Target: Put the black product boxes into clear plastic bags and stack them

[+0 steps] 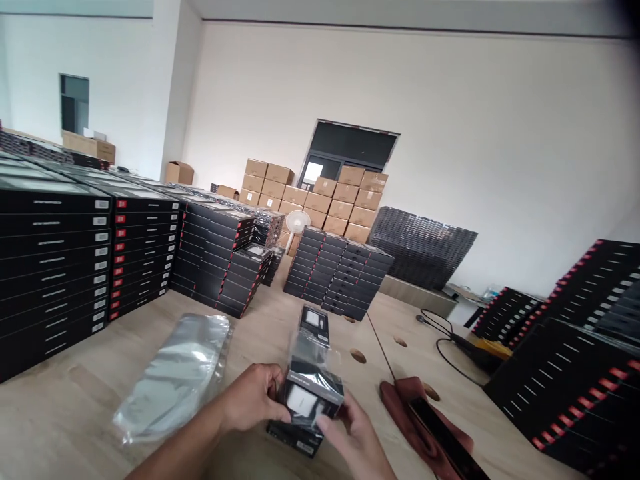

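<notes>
Between my two hands is a small black box (315, 383) with a white device pictured on its front. A clear plastic bag (327, 357) lies around it, its loose end reaching past the far side. My left hand (255, 400) grips the box's left side with thumb and fingers. On the right side, my right hand (350, 430) holds it, thumb on the front face. Beneath it, another black box (295, 439) sits on the table, partly hidden. A similar black box (315, 321) stands just beyond. To the left lies a flat pile of clear plastic bags (175, 373).
Tall stacks of black boxes (50, 267) line the left of the wooden table (65, 413); another stack (335, 273) stands ahead. More black boxes (560, 393) rise at right. A dark red pouch (415, 413) with a phone-like black object (445, 440) and a cable (445, 340) lie right.
</notes>
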Tool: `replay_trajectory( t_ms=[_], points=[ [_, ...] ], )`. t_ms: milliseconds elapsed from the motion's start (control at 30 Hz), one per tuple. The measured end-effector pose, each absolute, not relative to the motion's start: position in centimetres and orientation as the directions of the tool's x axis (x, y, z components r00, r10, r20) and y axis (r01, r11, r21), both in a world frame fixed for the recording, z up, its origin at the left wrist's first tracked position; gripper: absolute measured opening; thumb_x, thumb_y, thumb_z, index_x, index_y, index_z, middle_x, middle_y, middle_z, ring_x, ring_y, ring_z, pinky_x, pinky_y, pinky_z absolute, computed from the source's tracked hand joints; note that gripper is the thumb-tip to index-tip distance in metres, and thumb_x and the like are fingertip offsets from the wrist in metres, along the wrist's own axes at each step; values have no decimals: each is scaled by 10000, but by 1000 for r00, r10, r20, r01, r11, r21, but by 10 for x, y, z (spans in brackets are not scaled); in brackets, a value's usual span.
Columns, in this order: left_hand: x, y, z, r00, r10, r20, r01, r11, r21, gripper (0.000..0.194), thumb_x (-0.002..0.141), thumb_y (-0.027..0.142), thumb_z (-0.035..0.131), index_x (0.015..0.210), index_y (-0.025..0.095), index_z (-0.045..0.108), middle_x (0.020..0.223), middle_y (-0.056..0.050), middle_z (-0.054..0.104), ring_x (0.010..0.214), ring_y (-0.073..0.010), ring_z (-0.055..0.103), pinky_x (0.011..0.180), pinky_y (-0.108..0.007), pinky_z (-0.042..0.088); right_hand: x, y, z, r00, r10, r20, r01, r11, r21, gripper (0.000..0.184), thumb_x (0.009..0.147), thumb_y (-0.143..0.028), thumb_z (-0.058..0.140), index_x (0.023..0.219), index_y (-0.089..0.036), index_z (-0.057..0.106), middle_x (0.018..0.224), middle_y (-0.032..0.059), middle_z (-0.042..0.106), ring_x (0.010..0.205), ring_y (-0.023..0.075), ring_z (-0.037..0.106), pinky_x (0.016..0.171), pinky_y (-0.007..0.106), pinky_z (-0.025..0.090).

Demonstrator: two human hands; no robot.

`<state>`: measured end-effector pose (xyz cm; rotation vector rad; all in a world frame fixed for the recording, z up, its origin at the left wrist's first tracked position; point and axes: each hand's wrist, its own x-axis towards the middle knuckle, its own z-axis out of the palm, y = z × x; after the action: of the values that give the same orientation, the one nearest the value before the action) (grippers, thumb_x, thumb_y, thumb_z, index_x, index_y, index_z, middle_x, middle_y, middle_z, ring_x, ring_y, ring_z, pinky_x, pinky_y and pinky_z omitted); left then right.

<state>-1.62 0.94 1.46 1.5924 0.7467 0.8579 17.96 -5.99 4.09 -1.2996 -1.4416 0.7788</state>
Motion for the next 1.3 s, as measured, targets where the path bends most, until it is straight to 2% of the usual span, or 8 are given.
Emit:
replay_trajectory(
  t_ms=[200, 433, 600, 900, 1033, 1133, 1233, 1300],
  points=[
    [-15, 15, -3, 589, 804, 81, 107, -177, 978, 394, 480, 206, 777, 853, 135, 674, 687, 16, 629, 602, -131, 501, 525, -205, 338, 184, -60, 45, -10, 977, 213, 348, 203, -915, 395, 657, -413, 727, 965, -172, 675, 971, 98, 715, 886, 271, 639, 858, 407, 476],
    [-23, 6, 5, 570, 815, 107, 357, -363, 861, 381, 460, 290, 805, 821, 209, 714, 756, 10, 663, 677, -194, 564, 595, -246, 397, 178, -53, 19, -124, 981, 148, 115, 162, -980, 530, 557, -423, 794, 1009, -181, 661, 940, 84, 723, 921, 297, 655, 887, 451, 464],
    [-23, 6, 20, 500, 828, 253, 247, -417, 875, 339, 515, 345, 800, 793, 185, 691, 885, -8, 606, 798, -180, 545, 693, -234, 405, 178, -60, 35, -189, 976, 112, 136, 139, -981, 511, 580, -337, 802, 1046, -193, 648, 997, 84, 712, 963, 293, 644, 923, 470, 442],
    [-8, 4, 4, 623, 759, 187, -94, -165, 982, 382, 645, 317, 731, 970, 148, 624, 906, -24, 661, 828, -169, 576, 716, -245, 429, 180, -56, 54, 184, 949, 257, 101, 242, -965, 373, 717, -456, 691, 983, -198, 649, 983, 70, 723, 934, 260, 652, 813, 344, 512],
    [5, -3, -4, 699, 714, 31, -18, -25, 1000, 505, 458, 298, 834, 889, 150, 614, 689, 26, 619, 576, -122, 541, 507, -211, 400, 191, -49, 44, 486, 871, 71, -177, 178, -968, 387, 672, -502, 704, 894, -189, 651, 816, 30, 741, 728, 231, 687, 646, 321, 544],
    [0, 0, -7, 775, 614, -151, 198, -9, 980, 346, 475, 331, 804, 715, 135, 651, 568, 36, 578, 453, -96, 471, 421, -207, 358, 204, -46, 41, 660, 747, -80, -355, 216, -909, 393, 616, -448, 758, 889, -184, 655, 772, 1, 737, 670, 196, 680, 638, 307, 548],
    [-15, 5, -4, 799, 571, -187, 265, -55, 963, 327, 499, 338, 799, 739, 143, 693, 614, 24, 607, 548, -113, 517, 485, -207, 386, 212, -44, 40, 713, 683, -157, -427, 246, -870, 403, 596, -401, 777, 915, -185, 656, 786, -10, 736, 690, 183, 677, 660, 298, 550],
    [-20, 6, 0, 781, 616, -108, 157, -27, 987, 556, 473, 339, 832, 979, 167, 678, 815, -1, 651, 720, -140, 570, 614, -219, 438, 211, -44, 40, 701, 694, -163, -437, 237, -868, 415, 590, -395, 780, 922, -178, 656, 805, -3, 737, 699, 183, 677, 670, 301, 552]
  ],
)
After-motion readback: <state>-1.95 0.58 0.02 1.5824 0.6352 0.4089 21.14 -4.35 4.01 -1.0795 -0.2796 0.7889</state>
